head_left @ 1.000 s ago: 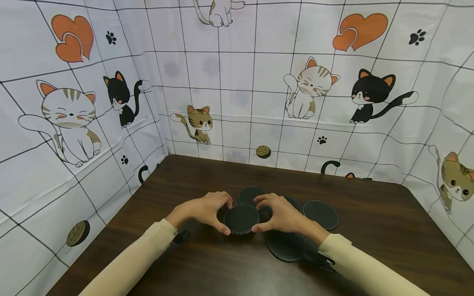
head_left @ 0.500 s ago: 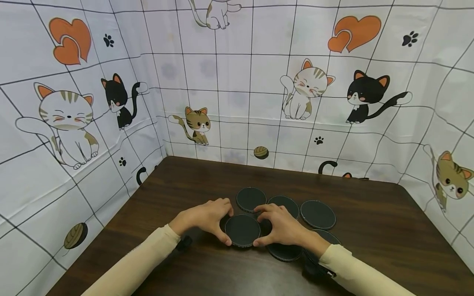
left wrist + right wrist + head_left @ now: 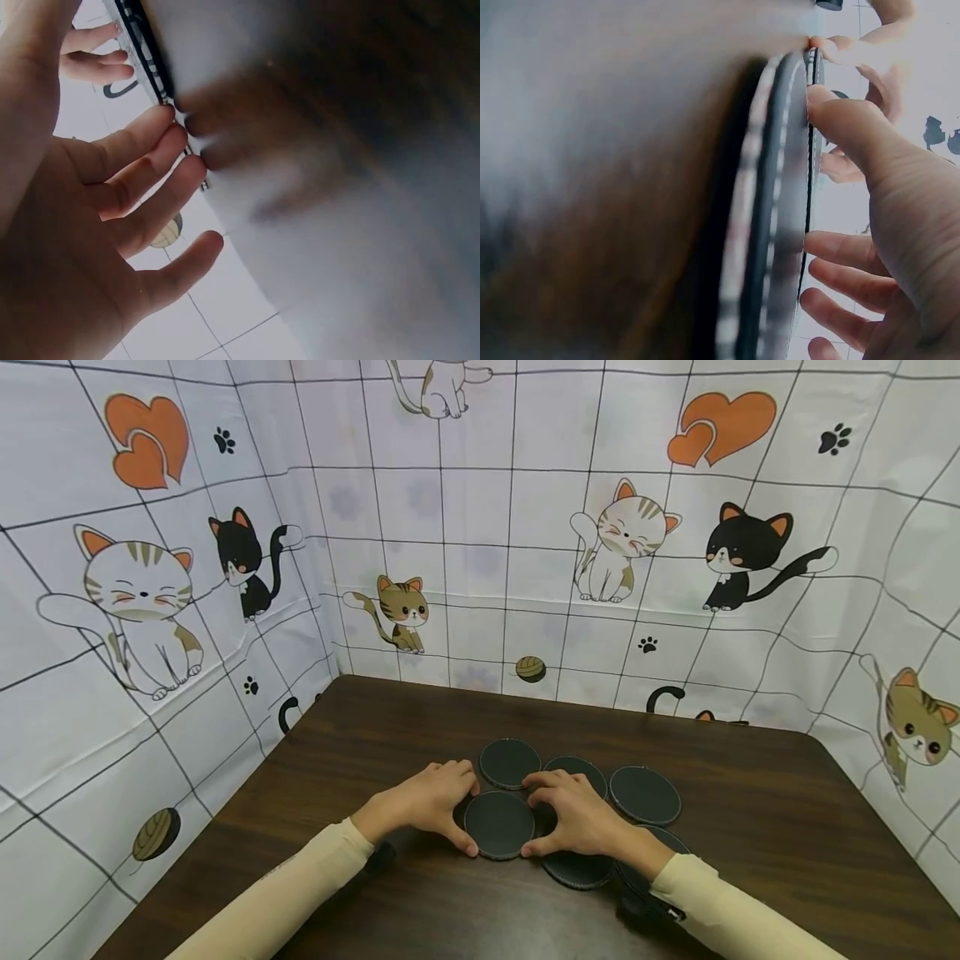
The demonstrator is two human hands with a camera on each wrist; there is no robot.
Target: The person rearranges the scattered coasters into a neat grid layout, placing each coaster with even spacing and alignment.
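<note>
A round black coaster [image 3: 499,827] with a stitched rim lies flat on the dark wooden table [image 3: 390,727]. My left hand [image 3: 435,802] holds its left edge, thumb at the near side and fingers at the far side. On its right edge, the thumb and curved fingers of my right hand [image 3: 573,814] hold it the same way. In the left wrist view, the fingertips of the left hand [image 3: 120,195] reach down to the tabletop at the rim. The right wrist view shows a thicker, stitched coaster edge [image 3: 761,217] close by, beside the right hand [image 3: 900,210].
Similar black coasters lie around: one behind [image 3: 510,763], one at back centre [image 3: 581,768], and one at back right [image 3: 645,795]. Another coaster [image 3: 577,871] sits partly under the right hand, and a further coaster [image 3: 660,837] is partly behind the right wrist. A cat-print curtain [image 3: 480,568] stands behind the table.
The coaster between my hands was raised and tilted a second ago. It has come down toward me onto the table, then shifted slightly right and back, both hands moving with it.
</note>
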